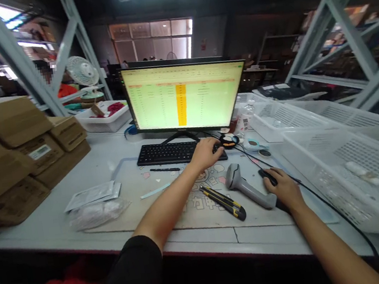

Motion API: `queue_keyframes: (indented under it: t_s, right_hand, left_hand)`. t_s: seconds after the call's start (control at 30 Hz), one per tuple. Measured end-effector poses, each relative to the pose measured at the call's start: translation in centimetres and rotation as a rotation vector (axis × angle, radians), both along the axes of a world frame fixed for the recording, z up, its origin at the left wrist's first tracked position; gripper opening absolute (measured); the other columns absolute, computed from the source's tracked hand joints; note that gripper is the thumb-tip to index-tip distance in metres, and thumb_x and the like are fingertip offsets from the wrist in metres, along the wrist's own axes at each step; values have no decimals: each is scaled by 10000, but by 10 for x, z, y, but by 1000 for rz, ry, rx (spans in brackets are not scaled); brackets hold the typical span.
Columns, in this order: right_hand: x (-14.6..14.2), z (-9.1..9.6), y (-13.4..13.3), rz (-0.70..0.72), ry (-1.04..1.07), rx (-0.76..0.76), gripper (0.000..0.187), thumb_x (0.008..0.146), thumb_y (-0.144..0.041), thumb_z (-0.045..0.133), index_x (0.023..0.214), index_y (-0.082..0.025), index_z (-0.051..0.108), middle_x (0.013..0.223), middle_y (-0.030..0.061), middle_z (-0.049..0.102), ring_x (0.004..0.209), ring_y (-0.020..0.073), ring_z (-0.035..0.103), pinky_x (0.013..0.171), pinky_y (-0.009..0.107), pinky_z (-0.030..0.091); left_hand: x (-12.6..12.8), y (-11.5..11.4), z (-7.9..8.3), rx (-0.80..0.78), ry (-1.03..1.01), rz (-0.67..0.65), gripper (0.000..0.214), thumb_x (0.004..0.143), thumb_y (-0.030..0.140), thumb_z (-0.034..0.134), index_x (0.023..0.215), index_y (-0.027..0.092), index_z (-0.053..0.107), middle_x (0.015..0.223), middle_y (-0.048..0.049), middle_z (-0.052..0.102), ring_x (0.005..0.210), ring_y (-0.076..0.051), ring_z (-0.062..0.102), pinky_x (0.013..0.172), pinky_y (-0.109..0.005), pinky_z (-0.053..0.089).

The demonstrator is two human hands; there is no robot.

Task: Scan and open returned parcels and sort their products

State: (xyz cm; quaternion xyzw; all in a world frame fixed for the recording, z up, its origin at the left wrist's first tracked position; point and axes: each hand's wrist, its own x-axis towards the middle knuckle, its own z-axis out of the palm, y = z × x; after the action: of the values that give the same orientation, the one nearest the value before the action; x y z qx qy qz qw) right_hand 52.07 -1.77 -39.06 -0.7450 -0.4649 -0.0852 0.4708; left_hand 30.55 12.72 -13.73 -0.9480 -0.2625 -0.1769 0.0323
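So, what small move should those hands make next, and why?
I'd guess one key press with the left hand: it lies over the right end of the keyboard, the right hand is on the mouse, and the lit monitor shows an orange column.

The left hand (207, 152) hides part of the keyboard (164, 153), the right hand (286, 188) part of the mouse (269, 177), and words on the screen (185, 99) past them are too tiny.
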Motion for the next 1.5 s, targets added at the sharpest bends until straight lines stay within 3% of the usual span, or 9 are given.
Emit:
queue_keyframes:
  t_s: [0.1, 0.17, 0.4, 0.53, 0.63, 0.77, 1.07, 1.3, 1.5]
  right_hand:
    - [5, -7, 4, 28, -2, 27, 460, 911, -520, 516, 1192, -257, 767, 1290, 101, 708, 1143, 313, 697, 892, 467, 621]
    - [8, -10, 7, 56, -3, 40, 488, 902, -554, 510, 1188, -254, 768, 1289, 103, 708, 1147, 321, 698, 931, 482, 613]
    - [12, -12, 12, 84, 18, 54, 549, 889, -599, 475, 1176, -226, 757, 1277, 146, 690, 1149, 362, 689, 997, 536, 583]
    - [12, -13, 15, 91, 8, 64, 524, 883, -584, 475, 1168, -238, 748, 1272, 144, 686, 1148, 368, 682, 1019, 550, 565]
    - [12, -13, 15, 86, 6, 68, 511, 869, -580, 488, 1171, -252, 738, 1264, 134, 687, 1145, 368, 678, 1004, 550, 566]
    - [12, -11, 14, 97, 2, 71, 533, 866, -590, 476, 1161, -230, 734, 1250, 152, 688, 1149, 383, 670, 1001, 572, 559]
    - [13, -15, 15, 80, 23, 48, 532, 863, -607, 482, 1176, -253, 727, 1267, 133, 688, 1152, 371, 672, 979, 553, 569]
    - [13, -13, 15, 87, 16, 58, 525, 883, -569, 479, 1187, -214, 718, 1266, 158, 694, 1169, 362, 666, 1039, 552, 542]
    - [11, -7, 13, 59, 18, 28, 518, 892, -535, 459, 1164, -168, 702, 1231, 188, 708, 1147, 357, 672, 1037, 544, 544]
  left_hand:
    - [-47, -16, 33, -24, 10, -109, 279, 1012, 339, 613, 1216, 167, 695, 1251, -97, 736, 1205, -232, 651, 1096, -354, 490]
    - [-101, -21, 51, -10, 36, -41, 276, 1002, 351, 618, 1195, 177, 713, 1247, -101, 743, 1201, -256, 660, 1100, -397, 494]
    - [-337, -29, 82, 161, 149, 715, 545, 935, 497, 644, 1387, 194, 649, 1515, -150, 595, 1433, -386, 504, 1209, -561, 385]
    - [-405, -39, 72, 60, 158, 910, 659, 940, 561, 570, 1479, 181, 586, 1620, -138, 499, 1526, -371, 421, 1273, -530, 324]
    - [-413, -44, 61, 26, 89, 841, 596, 970, 543, 474, 1389, 158, 651, 1531, -134, 597, 1467, -300, 512, 1278, -429, 345]
    - [-409, -47, 55, 62, 28, 795, 592, 957, 583, 449, 1277, 156, 705, 1447, -144, 655, 1399, -311, 570, 1254, -438, 382]
    - [-425, -63, 68, -9, 179, 654, 663, 778, 664, 706, 1272, 223, 685, 1437, -120, 661, 1391, -348, 556, 1217, -464, 404]
    - [-401, -64, 71, 109, -40, 919, 570, 899, 635, 564, 1275, 208, 578, 1203, -129, 737, 1115, -361, 710, 956, -429, 544]
    - [-376, -18, 92, 215, 13, 1050, 636, 960, 592, 489, 1408, 142, 523, 1336, -219, 676, 1198, -417, 662, 964, -487, 532]
